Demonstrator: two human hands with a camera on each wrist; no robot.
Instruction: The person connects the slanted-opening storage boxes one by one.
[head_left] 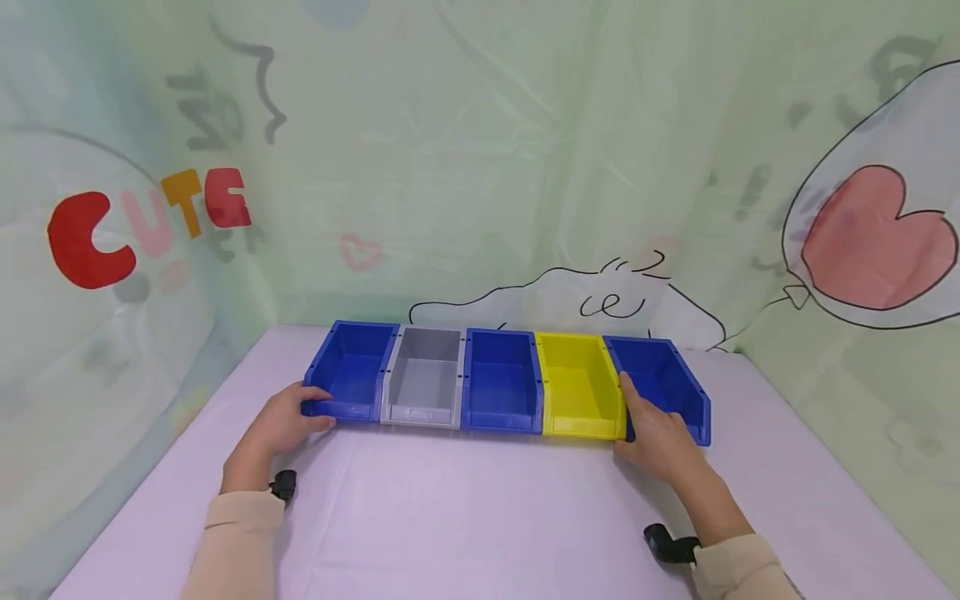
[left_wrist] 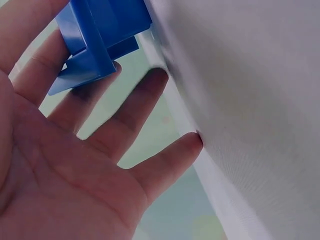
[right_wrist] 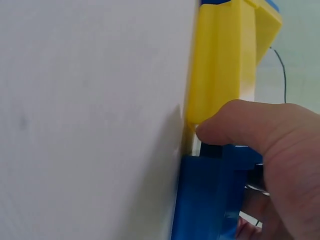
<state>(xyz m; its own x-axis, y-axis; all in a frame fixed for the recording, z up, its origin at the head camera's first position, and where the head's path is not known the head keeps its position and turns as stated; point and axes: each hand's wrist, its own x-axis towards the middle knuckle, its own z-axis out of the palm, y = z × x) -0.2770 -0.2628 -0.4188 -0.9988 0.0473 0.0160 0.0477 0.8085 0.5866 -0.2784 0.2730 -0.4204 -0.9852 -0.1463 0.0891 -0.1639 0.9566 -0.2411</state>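
Five plastic storage bins stand side by side in a row. My left hand [head_left: 288,421] grips the front left corner of the leftmost blue bin [head_left: 352,367], thumb in front. In the left wrist view its other fingers [left_wrist: 127,117] spread apart below that bin. A grey bin [head_left: 426,371] and another blue bin [head_left: 502,375] sit in the middle. My right hand [head_left: 660,437] holds the front right corner of the yellow bin [head_left: 577,383], thumb [right_wrist: 220,127] at its lower edge. The rightmost blue bin [head_left: 663,375] is beside it, its front left partly hidden by that hand.
The bins rest on a table with a pale cloth [head_left: 465,517], near its back edge. A printed curtain [head_left: 480,167] hangs behind and on both sides. Each wrist carries a small black camera [head_left: 667,546].
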